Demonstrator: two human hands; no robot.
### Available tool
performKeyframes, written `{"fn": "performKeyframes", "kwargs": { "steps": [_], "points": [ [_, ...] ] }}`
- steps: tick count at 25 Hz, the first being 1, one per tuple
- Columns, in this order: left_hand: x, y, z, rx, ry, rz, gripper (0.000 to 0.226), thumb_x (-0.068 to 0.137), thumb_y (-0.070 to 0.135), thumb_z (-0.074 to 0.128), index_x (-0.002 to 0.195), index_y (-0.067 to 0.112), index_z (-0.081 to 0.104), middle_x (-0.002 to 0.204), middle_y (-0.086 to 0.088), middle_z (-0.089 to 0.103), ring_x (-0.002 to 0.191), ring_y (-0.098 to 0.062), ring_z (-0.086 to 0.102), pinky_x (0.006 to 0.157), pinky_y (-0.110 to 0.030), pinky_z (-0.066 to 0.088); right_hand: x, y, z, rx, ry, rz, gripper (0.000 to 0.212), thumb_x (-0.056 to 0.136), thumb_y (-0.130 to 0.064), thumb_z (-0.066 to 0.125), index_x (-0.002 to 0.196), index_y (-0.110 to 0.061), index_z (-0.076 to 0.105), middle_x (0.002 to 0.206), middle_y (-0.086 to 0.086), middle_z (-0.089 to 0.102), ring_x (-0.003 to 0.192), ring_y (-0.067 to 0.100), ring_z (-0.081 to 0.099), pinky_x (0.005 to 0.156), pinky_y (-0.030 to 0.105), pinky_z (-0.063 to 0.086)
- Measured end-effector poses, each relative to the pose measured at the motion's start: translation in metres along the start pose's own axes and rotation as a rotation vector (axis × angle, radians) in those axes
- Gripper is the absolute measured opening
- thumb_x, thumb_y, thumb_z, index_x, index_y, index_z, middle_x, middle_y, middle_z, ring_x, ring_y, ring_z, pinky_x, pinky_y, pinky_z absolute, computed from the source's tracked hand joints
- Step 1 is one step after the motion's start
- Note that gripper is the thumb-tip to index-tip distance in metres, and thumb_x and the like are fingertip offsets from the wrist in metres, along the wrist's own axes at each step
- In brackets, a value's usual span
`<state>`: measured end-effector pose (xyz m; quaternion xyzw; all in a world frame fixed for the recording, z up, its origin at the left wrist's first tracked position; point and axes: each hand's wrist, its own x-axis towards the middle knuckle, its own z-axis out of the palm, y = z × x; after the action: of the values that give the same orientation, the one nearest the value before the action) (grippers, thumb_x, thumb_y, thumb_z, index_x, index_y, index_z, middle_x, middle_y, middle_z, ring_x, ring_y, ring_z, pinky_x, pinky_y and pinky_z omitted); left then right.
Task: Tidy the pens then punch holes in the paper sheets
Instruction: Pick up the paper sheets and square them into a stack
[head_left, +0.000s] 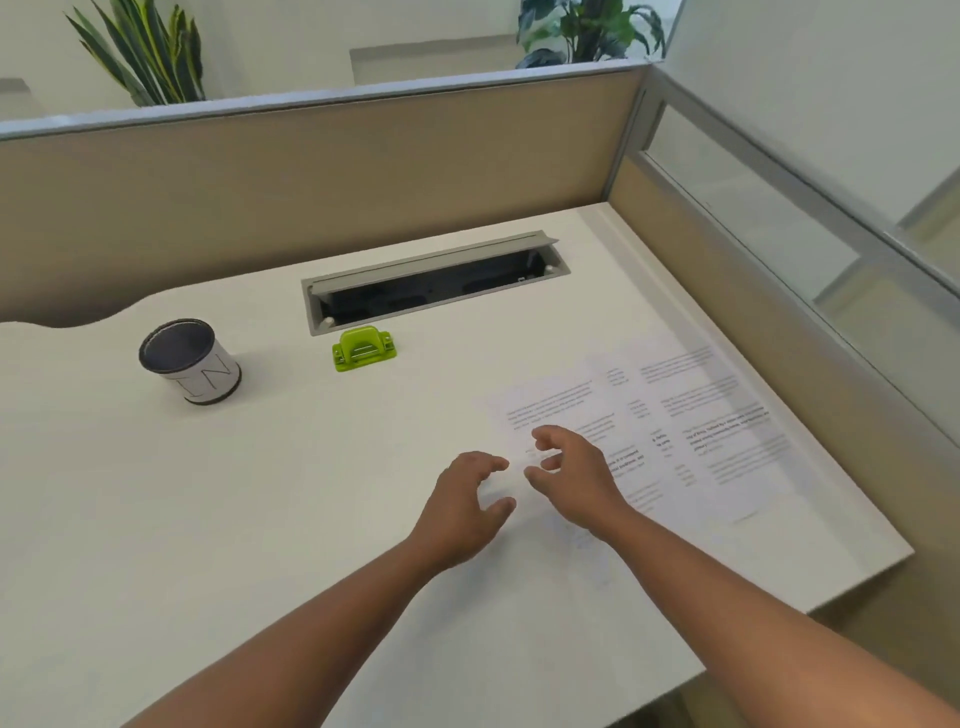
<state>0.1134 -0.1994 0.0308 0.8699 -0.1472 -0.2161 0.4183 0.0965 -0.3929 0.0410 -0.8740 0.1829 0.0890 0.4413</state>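
Printed paper sheets (691, 415) lie spread on the right side of the white desk (208, 519). My right hand (571, 475) hovers over their left edge with fingers spread and slightly curled, holding nothing. My left hand (462, 504) is just left of it, over bare desk, fingers loosely curled and empty. A green hole punch (363, 349) sits further back, in front of the cable tray. A white cylindrical pen holder (189, 361) with a dark inside stands at the left. No pens show.
An open cable tray (436, 283) is sunk into the desk behind the hole punch. Beige partition walls (311, 182) close off the back and right sides. The desk's right edge (857, 577) drops off near the papers.
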Motion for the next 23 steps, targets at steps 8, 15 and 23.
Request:
{"fn": "performKeyframes", "kwargs": {
  "steps": [8, 15, 23],
  "points": [
    [0.019, 0.013, 0.055, 0.587, -0.080, 0.148, 0.072, 0.093, 0.063, 0.057, 0.156, 0.031, 0.039, 0.171, -0.003, 0.020, 0.157, -0.027, 0.016, 0.125, -0.041, 0.021, -0.018, 0.087, -0.071, -0.222, 0.192, 0.213, 0.072, 0.087, -0.032, 0.073, 0.151, -0.018, 0.042, 0.153, 0.004, 0.044, 0.137, 0.028, 0.045, 0.106, 0.044, 0.045],
    [0.026, 0.014, 0.068, 0.640, -0.066, 0.090, 0.071, 0.090, 0.062, 0.061, 0.152, 0.031, 0.046, 0.166, -0.002, 0.033, 0.155, -0.026, 0.024, 0.121, -0.041, 0.027, -0.001, 0.099, -0.086, -0.440, 0.098, 0.321, 0.069, 0.080, -0.041, 0.079, 0.135, -0.015, 0.046, 0.137, 0.008, 0.046, 0.127, 0.034, 0.042, 0.084, 0.041, 0.045],
    [0.026, 0.021, 0.070, 0.613, -0.057, 0.039, 0.068, 0.086, 0.059, 0.067, 0.147, 0.034, 0.051, 0.165, 0.000, 0.035, 0.153, -0.022, 0.028, 0.119, -0.039, 0.031, 0.011, 0.092, -0.096, -0.448, 0.060, 0.395, 0.072, 0.067, -0.041, 0.087, 0.124, -0.018, 0.050, 0.127, 0.007, 0.053, 0.121, 0.033, 0.048, 0.091, 0.042, 0.046]
  ]
}}
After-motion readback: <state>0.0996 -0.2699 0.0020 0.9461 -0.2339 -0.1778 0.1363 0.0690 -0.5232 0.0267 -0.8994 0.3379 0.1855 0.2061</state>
